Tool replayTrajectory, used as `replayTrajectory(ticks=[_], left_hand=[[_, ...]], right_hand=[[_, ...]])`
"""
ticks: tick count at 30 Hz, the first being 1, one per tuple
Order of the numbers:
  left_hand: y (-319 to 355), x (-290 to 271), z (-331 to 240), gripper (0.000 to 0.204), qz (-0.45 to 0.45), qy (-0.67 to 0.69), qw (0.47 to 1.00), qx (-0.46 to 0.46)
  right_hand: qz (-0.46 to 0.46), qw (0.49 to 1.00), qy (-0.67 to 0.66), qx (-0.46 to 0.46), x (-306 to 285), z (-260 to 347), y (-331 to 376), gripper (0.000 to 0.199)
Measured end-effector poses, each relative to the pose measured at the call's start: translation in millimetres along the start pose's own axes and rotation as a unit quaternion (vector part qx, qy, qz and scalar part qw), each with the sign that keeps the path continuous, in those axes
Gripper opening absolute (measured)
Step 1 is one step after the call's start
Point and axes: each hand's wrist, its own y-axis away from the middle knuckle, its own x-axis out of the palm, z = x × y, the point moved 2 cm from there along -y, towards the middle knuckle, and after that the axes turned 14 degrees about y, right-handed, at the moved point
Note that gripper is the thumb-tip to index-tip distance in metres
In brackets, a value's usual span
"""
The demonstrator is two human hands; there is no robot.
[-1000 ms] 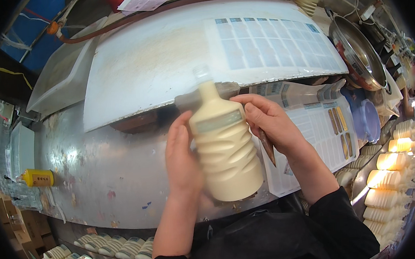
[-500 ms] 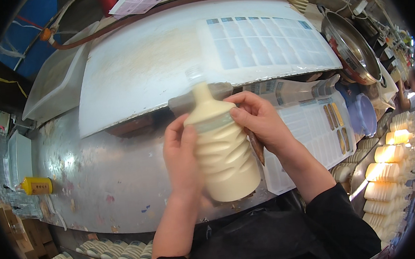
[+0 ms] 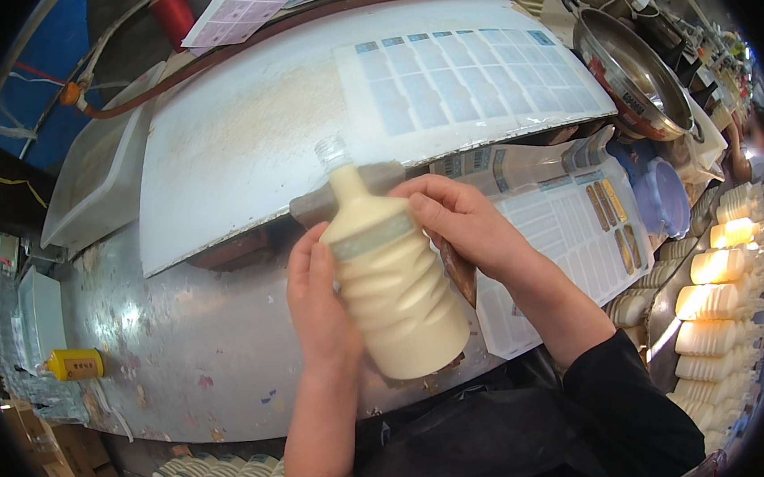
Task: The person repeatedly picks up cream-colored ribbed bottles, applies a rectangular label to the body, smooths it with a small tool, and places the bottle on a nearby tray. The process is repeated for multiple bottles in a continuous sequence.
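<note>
Cream bottle (image 3: 401, 304), wavy-ridged, clear threaded neck, grey-green shoulder band. Is held two-handed, points neck away, leans left. Brown pointed tool (image 3: 459, 275) alongside, under right hand (image 3: 466, 223).

The bottle (image 3: 406, 313) is cream with a grey-green band (image 3: 375, 235), the basin (image 3: 663, 200) lavender.

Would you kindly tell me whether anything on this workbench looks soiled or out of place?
Brownish smears mark the left part of the white board, against its paler surround, and small blue flecks dot the metal worktop, looking like stray debris.
</note>
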Motion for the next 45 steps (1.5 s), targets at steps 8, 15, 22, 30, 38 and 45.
replayTrajectory(ticks=[8, 15, 22, 30, 38, 45], left_hand=[[2.0, 0.4, 0.0, 0.028, -0.027, -0.008, 1.0, -0.003], [3.0, 0.4, 0.7, 0.031, -0.012, 0.013, 1.0, -0.001], [2.4, 0.3, -2.0, 0.037, -0.013, -0.026, 1.0, 0.001], [-0.1, -1.5, -1.8, 0.038, 0.056, 0.015, 0.998, -0.013], [3.4, -3.6, -1.6, 0.034, 0.009, -0.006, 1.0, -0.022], [13.9, -4.4, 1.4, 0.058, 0.023, 0.025, 0.995, -0.09]], right_hand=[[-0.004, 1.0, 0.007, 0.026, 3.4, 4.3, 2.4, 0.03], [-0.014, 0.999, -0.041, 0.03, 6.8, -8.7, -1.5, 0.031], [-0.03, 0.999, -0.015, 0.023, -18.8, 3.7, -1.0, 0.033], [-0.173, 0.956, 0.169, -0.164, 34.3, 81.3, -9.1, 0.034], [-0.213, 0.919, 0.301, -0.141, 20.5, 45.4, -18.7, 0.036], [-0.233, 0.924, 0.248, -0.174, -1.2, 26.8, -16.6, 0.038]])
